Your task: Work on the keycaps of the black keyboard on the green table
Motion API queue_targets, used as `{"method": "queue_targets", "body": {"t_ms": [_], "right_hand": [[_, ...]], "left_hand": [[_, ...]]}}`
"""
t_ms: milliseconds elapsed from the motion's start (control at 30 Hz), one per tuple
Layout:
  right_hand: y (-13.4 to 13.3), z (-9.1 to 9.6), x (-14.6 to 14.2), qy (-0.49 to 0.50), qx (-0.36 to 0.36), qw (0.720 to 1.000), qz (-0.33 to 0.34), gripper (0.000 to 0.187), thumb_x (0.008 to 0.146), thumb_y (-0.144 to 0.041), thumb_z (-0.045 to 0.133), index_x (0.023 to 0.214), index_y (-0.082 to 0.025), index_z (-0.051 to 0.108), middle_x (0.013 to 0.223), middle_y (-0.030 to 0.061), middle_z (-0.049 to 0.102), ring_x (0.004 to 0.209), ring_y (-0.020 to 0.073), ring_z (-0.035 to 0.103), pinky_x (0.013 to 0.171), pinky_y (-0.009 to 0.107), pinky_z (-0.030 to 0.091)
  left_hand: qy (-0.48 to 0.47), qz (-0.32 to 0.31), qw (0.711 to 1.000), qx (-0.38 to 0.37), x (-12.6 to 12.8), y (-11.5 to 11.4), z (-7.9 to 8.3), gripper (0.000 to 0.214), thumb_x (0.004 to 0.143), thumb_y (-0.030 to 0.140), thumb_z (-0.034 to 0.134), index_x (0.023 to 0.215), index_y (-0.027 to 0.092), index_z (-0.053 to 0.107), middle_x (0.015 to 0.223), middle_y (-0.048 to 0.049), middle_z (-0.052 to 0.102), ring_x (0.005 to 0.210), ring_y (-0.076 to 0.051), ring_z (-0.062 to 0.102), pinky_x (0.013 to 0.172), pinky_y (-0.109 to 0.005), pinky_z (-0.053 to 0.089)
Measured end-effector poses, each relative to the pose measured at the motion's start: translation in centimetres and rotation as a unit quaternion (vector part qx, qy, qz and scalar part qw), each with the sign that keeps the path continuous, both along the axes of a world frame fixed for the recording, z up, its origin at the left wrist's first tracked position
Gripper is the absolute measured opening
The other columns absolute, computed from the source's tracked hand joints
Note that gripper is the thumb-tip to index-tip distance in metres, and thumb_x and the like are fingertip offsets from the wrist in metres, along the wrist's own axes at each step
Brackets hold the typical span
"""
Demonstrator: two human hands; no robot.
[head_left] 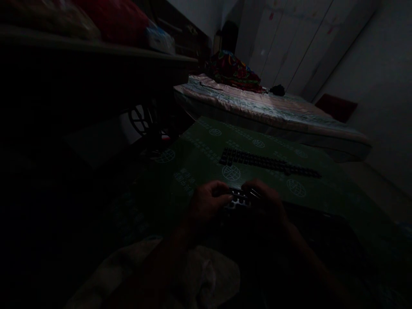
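Observation:
In dim light a dark keyboard (322, 216) lies in front of me, its near part lost in shadow. Between my hands a pale patch of its plate with dark square openings (239, 198) shows. My left hand (210, 199) is at the left of this patch, thumb and fingers bent together; whatever they pinch is too dark to make out. Above the patch's right side, my right hand (265, 199) is closed on a thin shiny metal tool (255, 194), its kind unclear. Beyond both hands, dark keycaps (270, 163) are laid out in rows.
The keyboard and keycaps rest on a green board (183, 163) printed with white globe marks. Pale cloth (212, 270) is close below my forearms. A bed (257, 103) with a patterned blanket (234, 71) stands behind, and a dark table (96, 51) with bags is at the left.

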State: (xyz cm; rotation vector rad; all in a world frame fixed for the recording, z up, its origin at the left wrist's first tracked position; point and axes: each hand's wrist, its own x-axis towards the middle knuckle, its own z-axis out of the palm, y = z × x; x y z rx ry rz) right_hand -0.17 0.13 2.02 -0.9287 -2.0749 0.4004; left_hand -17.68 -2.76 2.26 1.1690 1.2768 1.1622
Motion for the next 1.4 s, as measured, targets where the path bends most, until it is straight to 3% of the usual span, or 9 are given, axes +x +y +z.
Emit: {"method": "queue_targets", "body": {"t_ms": [233, 467, 633, 733, 867, 1000, 1167, 1400], "right_hand": [[0.4, 0.6, -0.6, -0.054, -0.097, 0.987, 0.118, 0.027, 0.078, -0.019, 0.05, 0.102, -0.016, 0.062, 0.079, 0.0048, 0.07, 0.063, 0.014, 0.063, 0.056, 0.021, 0.045], [1.3, 0.7, -1.7, -0.073, -0.15, 0.982, 0.092, 0.026, 0.072, -0.017, 0.057, 0.096, -0.017, 0.067, 0.076, 0.0037, 0.07, 0.061, 0.0145, 0.062, 0.055, 0.022, 0.045], [2.5, 1.6, -1.8, -0.048, -0.19, 0.974, 0.117, 0.021, 0.07, -0.02, 0.06, 0.089, -0.016, 0.068, 0.075, 0.0015, 0.069, 0.062, 0.0131, 0.061, 0.055, 0.02, 0.044], [5.1, 1.4, -1.4, -0.048, -0.195, 0.978, 0.064, 0.018, 0.07, -0.024, 0.06, 0.083, -0.015, 0.069, 0.07, 0.0011, 0.067, 0.057, 0.0112, 0.058, 0.05, 0.018, 0.041], [10.1, -0.3, -0.9, -0.145, -0.177, 0.97, -0.077, 0.02, 0.071, -0.025, 0.058, 0.083, -0.015, 0.07, 0.067, 0.0016, 0.067, 0.055, 0.0113, 0.058, 0.051, 0.019, 0.041], [13.6, -2.3, -0.9, -0.181, -0.175, 0.962, -0.105, 0.017, 0.069, -0.019, 0.059, 0.081, -0.017, 0.072, 0.079, 0.004, 0.071, 0.069, 0.0152, 0.063, 0.06, 0.021, 0.044], [15.1, -3.4, -1.4, -0.212, -0.18, 0.953, -0.116, 0.021, 0.069, -0.018, 0.057, 0.083, -0.02, 0.072, 0.083, 0.0032, 0.072, 0.078, 0.0167, 0.064, 0.064, 0.02, 0.044], [15.7, -3.6, -1.7, -0.228, -0.187, 0.946, -0.133, 0.022, 0.068, -0.019, 0.056, 0.083, -0.019, 0.072, 0.085, 0.0038, 0.071, 0.078, 0.017, 0.064, 0.063, 0.019, 0.044]], "left_hand": [[-0.122, -0.004, 0.991, -0.055, -0.7, 0.5, -0.2, 0.026, 0.052, 0.022, 0.073, 0.073, 0.015, 0.059, 0.064, 0.0018, 0.063, 0.058, -0.012, 0.058, 0.059, -0.024, 0.043], [-0.199, -0.011, 0.976, -0.085, -0.8, 0.2, 0.2, 0.027, 0.054, 0.017, 0.073, 0.077, 0.015, 0.058, 0.066, 0.0006, 0.064, 0.06, -0.012, 0.06, 0.061, -0.023, 0.044], [-0.219, -0.016, 0.972, -0.088, -0.9, 0.5, 0.0, 0.036, 0.053, 0.02, 0.074, 0.086, 0.014, 0.059, 0.073, -0.0028, 0.067, 0.063, -0.014, 0.062, 0.061, -0.025, 0.045], [-0.193, 0.03, 0.976, -0.092, -1.0, 0.8, -0.3, 0.034, 0.057, 0.026, 0.072, 0.086, 0.014, 0.059, 0.072, -0.0041, 0.068, 0.061, -0.014, 0.062, 0.06, -0.025, 0.045], [-0.119, 0.083, 0.987, -0.073, -1.1, 1.1, -0.4, 0.03, 0.057, 0.031, 0.07, 0.081, 0.015, 0.061, 0.071, -0.0035, 0.069, 0.063, -0.016, 0.063, 0.061, -0.026, 0.045], [-0.042, 0.091, 0.994, -0.051, -1.3, 1.2, -0.6, 0.03, 0.057, 0.033, 0.07, 0.08, 0.015, 0.063, 0.07, -0.003, 0.069, 0.069, -0.018, 0.064, 0.063, -0.026, 0.045], [-0.017, 0.087, 0.995, -0.054, -1.2, 1.2, -0.7, 0.028, 0.058, 0.032, 0.068, 0.079, 0.015, 0.064, 0.068, -0.0015, 0.068, 0.063, -0.016, 0.062, 0.057, -0.024, 0.043], [0.017, 0.089, 0.995, -0.042, -1.1, 1.1, -0.6, 0.024, 0.059, 0.03, 0.067, 0.077, 0.015, 0.064, 0.068, -0.0009, 0.066, 0.065, -0.015, 0.06, 0.057, -0.023, 0.042]]}}
